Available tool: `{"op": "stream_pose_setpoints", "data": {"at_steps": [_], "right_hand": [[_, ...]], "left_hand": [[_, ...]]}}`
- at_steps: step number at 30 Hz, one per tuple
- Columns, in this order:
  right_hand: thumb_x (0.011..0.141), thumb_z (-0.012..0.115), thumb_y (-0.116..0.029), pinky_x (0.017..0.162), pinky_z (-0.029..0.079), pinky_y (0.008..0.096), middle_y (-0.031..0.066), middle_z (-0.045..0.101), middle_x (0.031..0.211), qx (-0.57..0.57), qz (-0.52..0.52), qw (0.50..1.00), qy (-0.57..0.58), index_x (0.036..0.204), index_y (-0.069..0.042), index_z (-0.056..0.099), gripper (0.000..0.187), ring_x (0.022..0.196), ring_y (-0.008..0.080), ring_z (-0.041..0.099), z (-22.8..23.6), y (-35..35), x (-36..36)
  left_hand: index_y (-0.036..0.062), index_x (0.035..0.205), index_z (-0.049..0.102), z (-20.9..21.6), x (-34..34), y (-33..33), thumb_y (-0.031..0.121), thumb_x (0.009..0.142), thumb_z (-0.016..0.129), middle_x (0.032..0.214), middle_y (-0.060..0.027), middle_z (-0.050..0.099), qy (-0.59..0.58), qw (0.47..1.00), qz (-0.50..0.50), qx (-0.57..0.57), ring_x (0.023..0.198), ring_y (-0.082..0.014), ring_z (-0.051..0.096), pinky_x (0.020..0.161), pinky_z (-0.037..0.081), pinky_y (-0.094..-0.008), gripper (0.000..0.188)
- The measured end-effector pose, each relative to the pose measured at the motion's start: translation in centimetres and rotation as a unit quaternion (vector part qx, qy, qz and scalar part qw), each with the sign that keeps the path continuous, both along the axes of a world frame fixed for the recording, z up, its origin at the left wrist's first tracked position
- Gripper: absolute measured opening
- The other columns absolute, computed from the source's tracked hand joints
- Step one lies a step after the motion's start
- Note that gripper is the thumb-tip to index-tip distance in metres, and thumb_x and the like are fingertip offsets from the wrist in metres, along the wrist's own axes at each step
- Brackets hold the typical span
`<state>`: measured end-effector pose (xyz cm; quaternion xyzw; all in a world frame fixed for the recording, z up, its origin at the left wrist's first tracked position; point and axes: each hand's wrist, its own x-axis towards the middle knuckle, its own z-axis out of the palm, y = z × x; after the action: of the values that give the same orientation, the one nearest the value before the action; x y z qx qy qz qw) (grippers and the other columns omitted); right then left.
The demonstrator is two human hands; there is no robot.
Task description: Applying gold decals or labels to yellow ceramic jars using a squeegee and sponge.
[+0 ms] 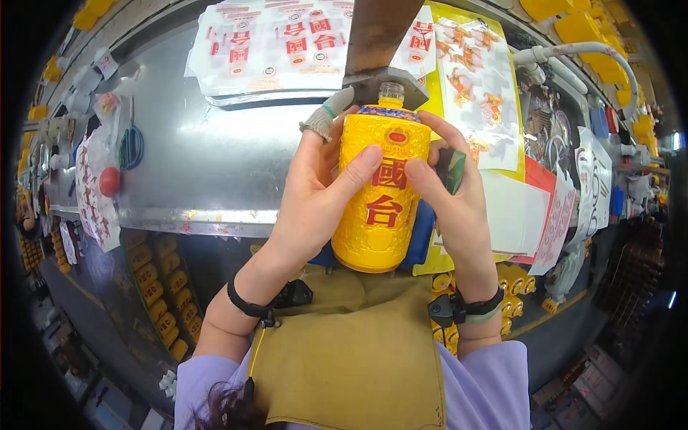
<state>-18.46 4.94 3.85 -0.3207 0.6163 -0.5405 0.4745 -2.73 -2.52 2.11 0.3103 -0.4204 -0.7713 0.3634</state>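
a yellow bottle [381, 192] stands upright between the left hand [320, 190] and the right hand [450, 195], just above the apron at the person's lap. its embossed body is glossy yellow with large red characters down the front, a patterned blue band round the shoulder and a small clear, uncapped neck on top. fingers of both hands press its sides.

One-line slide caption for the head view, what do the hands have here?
Both hands, left hand and right hand, grip an upright yellow embossed bottle over a metal workbench, stacked printed sheets behind.
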Motion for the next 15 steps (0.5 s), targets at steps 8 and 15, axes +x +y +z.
{"op": "stream_pose_setpoints", "data": {"at_steps": [8,15], "right_hand": [[0.086,0.081,-0.016,0.069,0.037,0.018,-0.0046,0.044,0.09,-0.027,-0.008,1.0,0.001,0.143,0.0,0.047,0.067,0.079,0.0038,0.043,-1.3,0.5,0.0],[0.087,0.079,-0.015,0.07,0.038,0.0189,-0.0037,0.044,0.092,-0.02,0.002,1.0,0.015,0.144,0.0,0.047,0.067,0.081,0.0047,0.044,-0.9,0.7,0.0]], "left_hand": [[-0.0033,0.153,0.024,-0.1,0.5,0.4,0.008,0.095,0.069,0.149,-0.018,0.042,-0.017,1.0,-0.015,-0.02,0.137,-0.0251,0.045,0.114,0.038,-0.0387,0.074],[-0.0038,0.153,0.023,0.0,0.6,0.8,0.007,0.092,0.072,0.146,-0.0192,0.044,-0.035,0.998,-0.017,-0.058,0.134,-0.025,0.049,0.11,0.043,-0.0381,0.079]]}}
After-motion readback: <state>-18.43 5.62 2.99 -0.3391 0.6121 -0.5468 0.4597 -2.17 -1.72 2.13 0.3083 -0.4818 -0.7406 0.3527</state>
